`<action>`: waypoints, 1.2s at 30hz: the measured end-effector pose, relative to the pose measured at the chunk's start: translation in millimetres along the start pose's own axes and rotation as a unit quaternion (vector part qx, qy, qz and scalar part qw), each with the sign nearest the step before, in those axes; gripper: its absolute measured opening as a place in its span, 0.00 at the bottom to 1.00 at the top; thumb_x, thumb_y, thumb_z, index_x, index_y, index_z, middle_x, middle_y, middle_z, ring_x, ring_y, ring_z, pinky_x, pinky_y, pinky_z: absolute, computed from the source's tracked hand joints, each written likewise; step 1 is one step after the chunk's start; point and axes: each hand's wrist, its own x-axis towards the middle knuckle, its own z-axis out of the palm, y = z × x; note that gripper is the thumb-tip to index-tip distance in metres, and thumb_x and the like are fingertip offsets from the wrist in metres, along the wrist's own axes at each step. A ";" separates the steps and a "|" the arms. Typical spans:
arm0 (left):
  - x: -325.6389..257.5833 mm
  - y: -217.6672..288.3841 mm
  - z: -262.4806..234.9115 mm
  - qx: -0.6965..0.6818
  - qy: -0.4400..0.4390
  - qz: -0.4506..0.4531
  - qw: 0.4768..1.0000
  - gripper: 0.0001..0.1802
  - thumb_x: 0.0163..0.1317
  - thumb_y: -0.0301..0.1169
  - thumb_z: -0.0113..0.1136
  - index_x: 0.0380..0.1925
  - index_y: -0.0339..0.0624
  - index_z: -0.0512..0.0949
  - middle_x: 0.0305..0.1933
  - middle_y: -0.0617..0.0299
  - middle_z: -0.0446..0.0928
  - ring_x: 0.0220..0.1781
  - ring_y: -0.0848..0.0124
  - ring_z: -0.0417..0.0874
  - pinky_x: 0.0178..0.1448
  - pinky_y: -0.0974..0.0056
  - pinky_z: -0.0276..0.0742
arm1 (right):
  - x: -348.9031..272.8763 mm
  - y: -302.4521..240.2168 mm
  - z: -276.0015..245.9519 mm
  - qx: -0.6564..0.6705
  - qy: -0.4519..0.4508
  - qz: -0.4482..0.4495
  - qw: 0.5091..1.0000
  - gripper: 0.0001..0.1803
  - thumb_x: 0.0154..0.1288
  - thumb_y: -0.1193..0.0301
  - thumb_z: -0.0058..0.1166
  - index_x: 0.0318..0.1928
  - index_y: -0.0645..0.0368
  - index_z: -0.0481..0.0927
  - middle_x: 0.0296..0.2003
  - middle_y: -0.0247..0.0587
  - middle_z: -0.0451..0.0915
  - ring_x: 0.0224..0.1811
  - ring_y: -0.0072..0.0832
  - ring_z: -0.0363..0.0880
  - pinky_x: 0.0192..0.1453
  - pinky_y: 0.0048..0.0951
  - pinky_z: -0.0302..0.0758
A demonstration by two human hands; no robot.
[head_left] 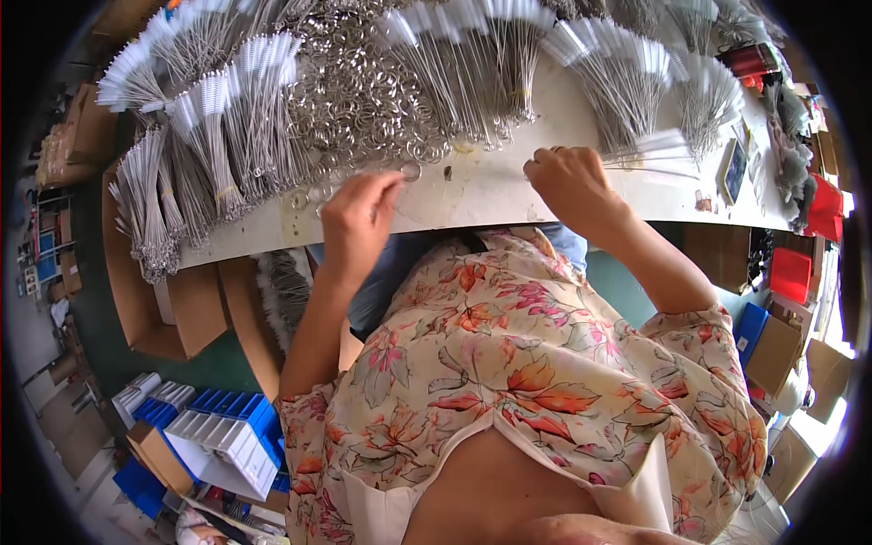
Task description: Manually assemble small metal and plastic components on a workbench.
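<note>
My left hand (357,218) is closed in a pinch at the table's front part, with a metal ring (411,172) at its fingertips. To the right, my right hand (574,189) is curled with its fingers together over the white tabletop (486,186); what they hold, if anything, is hidden. A big heap of metal rings (359,82) lies beyond my left hand. Just right of my right hand, a few loose thin wire brushes (658,150) with white bristles lie flat. More wire brushes (259,100) stand in bundles left of the heap, and further bundles (618,82) lie at the right.
A phone (734,171) lies near the table's right end, beside grey clumped material (799,154). An open cardboard box (177,318) stands below the table's left side. Blue and white plastic bins (227,445) are at lower left, a red bin (791,274) at right.
</note>
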 end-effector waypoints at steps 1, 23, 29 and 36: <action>0.3 -4.1 0.5 0.000 -0.009 -0.020 1.000 0.07 0.50 0.21 0.60 0.31 0.40 0.77 0.28 0.58 0.76 0.26 0.64 0.78 0.30 0.66 0.74 | -0.9 -0.6 8.8 0.007 -0.005 0.002 1.000 0.05 0.56 0.72 0.50 0.25 0.57 0.75 0.28 0.38 0.78 0.30 0.39 0.78 0.30 0.37 0.72; 45.9 30.3 -27.0 -0.482 0.030 -0.196 0.854 0.08 0.66 0.32 0.47 0.33 0.39 0.70 0.29 0.62 0.73 0.22 0.81 0.69 0.23 0.76 0.64 | 59.0 -39.1 -59.5 0.747 0.119 0.013 0.653 0.11 0.62 0.67 0.54 0.40 0.63 0.77 0.26 0.32 0.78 0.25 0.13 0.72 0.25 0.16 0.66; 46.0 35.6 -19.3 -0.392 0.132 -0.115 0.903 0.07 0.64 0.28 0.50 0.36 0.35 0.70 0.31 0.60 0.75 0.26 0.81 0.73 0.27 0.75 0.71 | 59.9 -59.8 -62.3 0.594 0.339 -0.119 0.720 0.04 0.54 0.76 0.58 0.31 0.64 0.80 0.33 0.40 0.78 0.34 0.27 0.79 0.34 0.23 0.75; 49.0 54.6 -43.8 -0.440 0.090 -0.109 0.887 0.13 0.54 0.15 0.56 0.42 0.29 0.74 0.40 0.52 0.77 0.40 0.72 0.79 0.45 0.70 0.77 | 63.9 -58.3 -57.4 0.374 0.497 -0.164 0.766 0.09 0.40 0.78 0.60 0.27 0.58 0.80 0.33 0.30 0.79 0.25 0.24 0.79 0.25 0.23 0.75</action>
